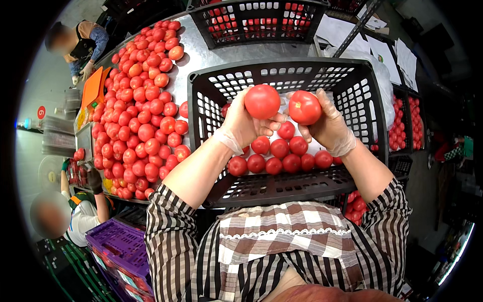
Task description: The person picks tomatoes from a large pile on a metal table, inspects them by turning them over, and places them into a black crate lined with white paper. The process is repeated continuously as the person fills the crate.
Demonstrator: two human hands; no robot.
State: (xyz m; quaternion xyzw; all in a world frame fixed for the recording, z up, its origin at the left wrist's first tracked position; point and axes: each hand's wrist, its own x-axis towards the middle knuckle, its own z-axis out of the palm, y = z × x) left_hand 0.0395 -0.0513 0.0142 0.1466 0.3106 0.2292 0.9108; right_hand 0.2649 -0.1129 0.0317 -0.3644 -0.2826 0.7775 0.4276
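Observation:
My left hand (241,117), in a clear thin glove, holds a red tomato (262,101). Close beside it on the right, my right hand (334,126), gloved the same way, grips another tomato (305,108) with its stem end facing up. Both are over a black plastic crate (283,192) with perforated walls. Inside, on a pale liner, several tomatoes (279,148) lie in rows along the side nearest me. The liner's far part is partly hidden by my hands. A large heap of loose tomatoes (145,132) covers the metal table (192,34) to the left.
Another black crate (260,22) with tomatoes stands beyond. An orange scale-like device (92,88) is past the heap. Two co-workers are at the left, one with a gloved hand (87,70). Purple crates (122,241) stand lower left; papers (343,34) and more tomato crates are on the right.

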